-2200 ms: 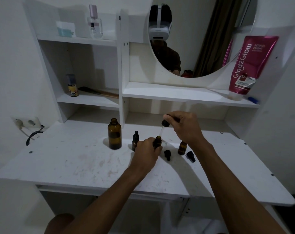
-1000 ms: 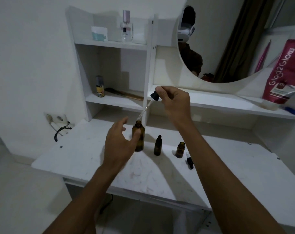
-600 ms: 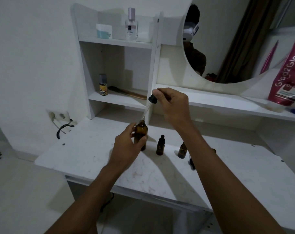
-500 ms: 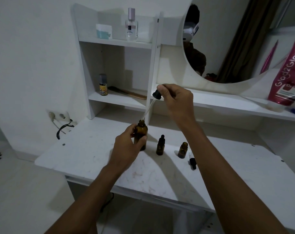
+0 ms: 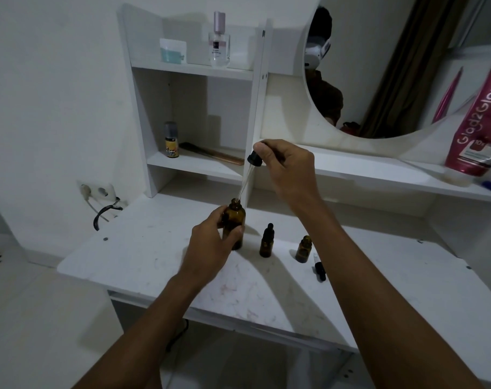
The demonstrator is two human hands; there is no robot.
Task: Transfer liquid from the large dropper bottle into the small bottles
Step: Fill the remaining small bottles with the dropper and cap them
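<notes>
on the white desk (image 5: 143, 248), left of centre, the left hand (image 5: 210, 244) grips the upright large dropper bottle (image 5: 237, 217). right hand (image 5: 288, 167) pinches the dropper (image 5: 254, 160), tip at the mouth. capped small bottle (image 5: 267, 244) and open small bottle (image 5: 304, 249) stand right. recommend: steady bottle, lower tip straight.

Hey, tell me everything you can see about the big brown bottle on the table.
The large amber bottle looks like dark brown glass, round, with sloped shoulders and a narrow, uncapped neck. It stands upright on the white table, left of a capped small bottle. The left hand grips its side. The dropper, pinched by the right hand, has its glass tip at the mouth.
</notes>
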